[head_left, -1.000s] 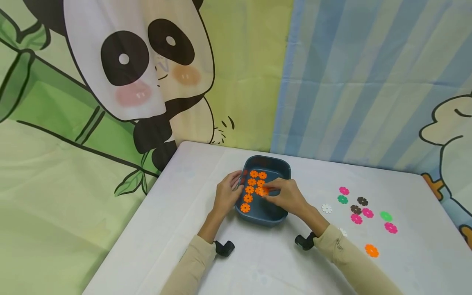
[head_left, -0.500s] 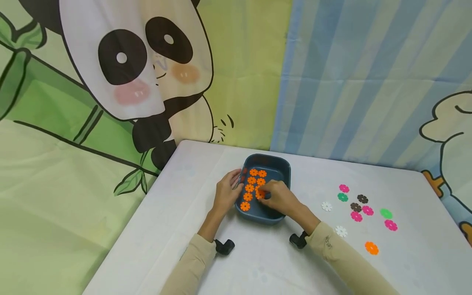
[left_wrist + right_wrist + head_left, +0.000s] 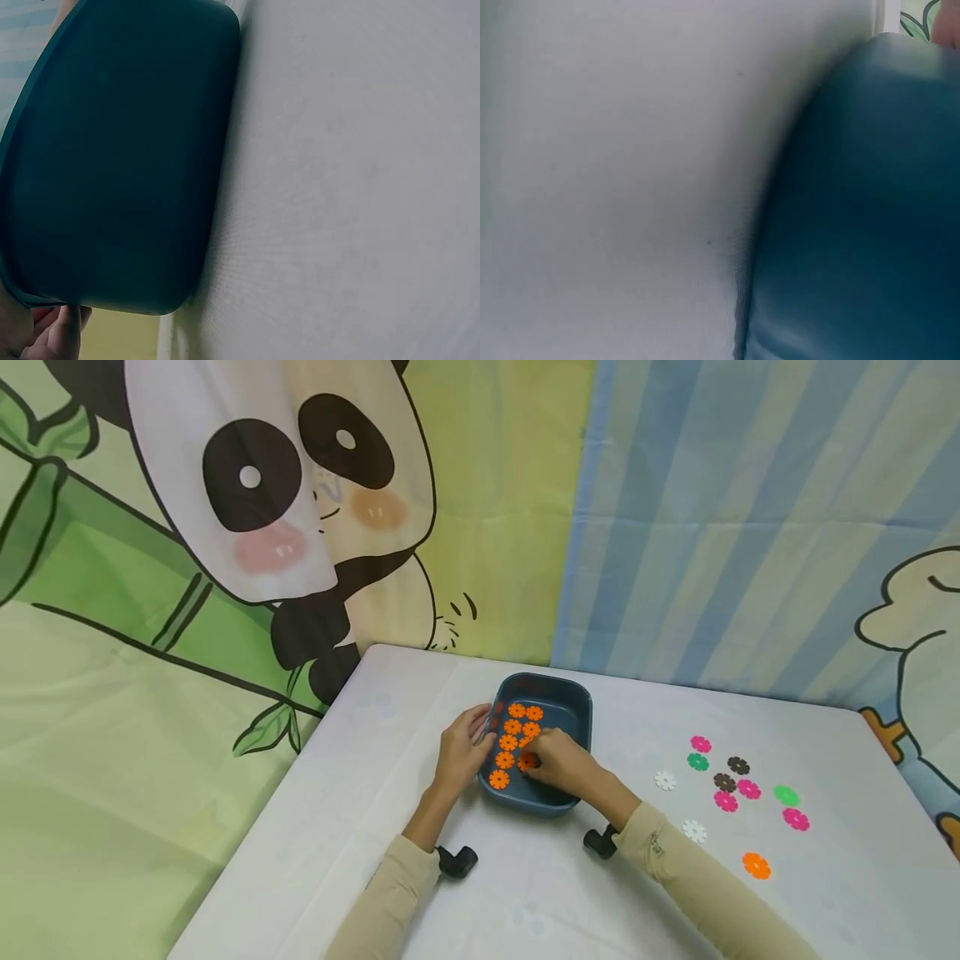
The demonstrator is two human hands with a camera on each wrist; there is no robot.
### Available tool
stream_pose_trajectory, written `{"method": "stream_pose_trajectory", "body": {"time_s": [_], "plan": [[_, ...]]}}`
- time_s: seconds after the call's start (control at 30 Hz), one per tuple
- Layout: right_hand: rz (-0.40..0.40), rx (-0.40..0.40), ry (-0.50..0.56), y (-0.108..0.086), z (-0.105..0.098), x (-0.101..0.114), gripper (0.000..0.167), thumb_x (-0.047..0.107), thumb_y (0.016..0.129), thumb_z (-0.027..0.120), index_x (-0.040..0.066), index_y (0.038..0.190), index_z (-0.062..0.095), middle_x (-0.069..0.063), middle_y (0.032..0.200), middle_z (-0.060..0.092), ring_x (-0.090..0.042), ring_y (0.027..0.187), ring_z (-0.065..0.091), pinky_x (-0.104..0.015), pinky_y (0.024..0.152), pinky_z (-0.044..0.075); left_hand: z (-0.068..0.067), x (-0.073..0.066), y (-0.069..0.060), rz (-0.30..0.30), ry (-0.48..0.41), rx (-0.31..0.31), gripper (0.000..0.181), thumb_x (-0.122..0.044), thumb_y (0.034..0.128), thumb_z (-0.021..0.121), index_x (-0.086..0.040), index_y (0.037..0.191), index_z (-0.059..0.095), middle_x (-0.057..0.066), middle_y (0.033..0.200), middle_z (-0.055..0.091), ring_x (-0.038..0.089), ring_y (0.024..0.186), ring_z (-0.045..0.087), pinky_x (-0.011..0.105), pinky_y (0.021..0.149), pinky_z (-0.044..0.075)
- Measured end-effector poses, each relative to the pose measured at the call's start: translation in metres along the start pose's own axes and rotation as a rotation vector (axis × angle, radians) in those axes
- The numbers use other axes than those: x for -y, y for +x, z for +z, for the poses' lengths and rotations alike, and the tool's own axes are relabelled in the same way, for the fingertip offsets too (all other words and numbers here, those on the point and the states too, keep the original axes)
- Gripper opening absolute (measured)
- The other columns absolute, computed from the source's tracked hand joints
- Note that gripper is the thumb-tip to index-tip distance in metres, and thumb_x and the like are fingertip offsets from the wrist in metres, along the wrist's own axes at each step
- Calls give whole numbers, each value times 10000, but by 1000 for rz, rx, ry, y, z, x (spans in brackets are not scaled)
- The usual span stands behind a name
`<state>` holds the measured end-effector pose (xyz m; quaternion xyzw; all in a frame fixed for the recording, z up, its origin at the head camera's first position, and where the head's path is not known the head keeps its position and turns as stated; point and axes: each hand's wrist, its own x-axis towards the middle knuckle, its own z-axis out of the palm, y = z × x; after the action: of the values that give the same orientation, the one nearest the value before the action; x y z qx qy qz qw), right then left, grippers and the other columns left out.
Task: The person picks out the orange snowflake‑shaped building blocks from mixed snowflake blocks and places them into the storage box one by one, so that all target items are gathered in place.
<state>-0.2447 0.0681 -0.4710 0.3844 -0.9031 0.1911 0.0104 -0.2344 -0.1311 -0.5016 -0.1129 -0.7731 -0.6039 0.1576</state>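
In the head view a dark blue tray (image 3: 553, 802) rests on the table, with several orange flower-shaped discs (image 3: 512, 727) laid in two columns inside it. My left hand (image 3: 459, 752) grips the tray's left rim, thumb over the edge and fingers outside. Inside the tray, my right hand (image 3: 562, 764) pinches an orange flower disc (image 3: 527, 762) low in the second column, partly covering it and the disc above. The tray's outer wall fills much of the left wrist view, where fingertips (image 3: 64, 334) show below it. The right wrist view shows mostly tray wall (image 3: 862, 202).
Loose discs lie on the white table to the right: pink (image 3: 726, 801), brown (image 3: 738, 766), green (image 3: 786, 795), white (image 3: 664, 780) and one orange disc (image 3: 757, 866). A cartoon panda curtain (image 3: 495, 510) hangs behind the table's back edge.
My right hand has moved slightly down and left within the tray, bringing the orange disc below the others in the second column. My left hand keeps its place on the rim.
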Motion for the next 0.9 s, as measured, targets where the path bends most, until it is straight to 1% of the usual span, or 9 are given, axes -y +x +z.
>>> {"method": "stream_pose_trajectory", "body": {"time_s": [0.17,0.23,0.27,0.3,0.4,0.47,0.5,0.67,0.9], "plan": [[-1,2,-13,2,2,-1,241,141,783,829,34,988,761,-53,924,731,-178,839,644,-353,791,578,0,2,1,15,-9,-2,478,135,831,681,71,1288,556,209,1304,575,289,1204,575,304,982,496],[-17,-20,-13,2,1,-2,254,141,779,832,26,993,759,-69,941,733,-194,858,648,-353,792,583,0,2,1,23,-20,-2,479,150,828,674,87,1286,551,237,1301,568,323,1201,572,360,985,501],[-22,-36,-11,2,1,-1,272,145,774,836,17,1001,756,-78,948,732,-201,863,649,-348,785,586,-1,-3,1,28,-23,3,476,162,826,667,106,1282,544,264,1298,560,354,1199,567,395,987,500],[-29,-53,0,1,0,-2,289,145,773,837,12,1015,754,-91,963,732,-208,869,647,-349,780,588,-1,-3,1,33,-26,1,475,164,824,667,109,1280,545,267,1294,561,360,1195,568,402,985,501],[-35,-102,36,-4,-7,-3,319,135,773,837,-4,1044,743,-121,987,726,-239,886,654,-350,765,596,-1,-4,0,18,-17,2,475,159,827,665,110,1283,542,256,1297,563,336,1199,571,346,986,500],[-34,-128,59,-9,-14,-6,328,126,775,835,-8,1057,738,-130,990,721,-245,877,656,-332,736,600,-1,-5,0,6,0,-1,472,139,832,672,95,1285,547,225,1297,573,296,1200,577,275,978,495],[-35,-137,73,-13,-19,-7,323,117,776,833,0,1062,738,-132,993,719,-252,876,657,-333,727,600,0,0,0,-3,6,-8,474,125,834,680,73,1288,555,194,1299,580,261,1201,580,230,968,490],[-11,-213,88,-45,-45,-22,338,101,756,845,18,1065,738,-109,971,715,-259,847,661,-348,682,609,2,-1,0,0,18,-7,479,129,830,681,63,1288,558,186,1301,581,262,1204,579,231,971,489],[111,-302,9,-110,-71,-49,389,119,715,875,37,1073,744,-74,972,725,-228,830,670,-392,678,621,2,0,0,7,24,-12,476,131,831,677,58,1287,562,182,1298,583,264,1201,581,230,968,490]]}}
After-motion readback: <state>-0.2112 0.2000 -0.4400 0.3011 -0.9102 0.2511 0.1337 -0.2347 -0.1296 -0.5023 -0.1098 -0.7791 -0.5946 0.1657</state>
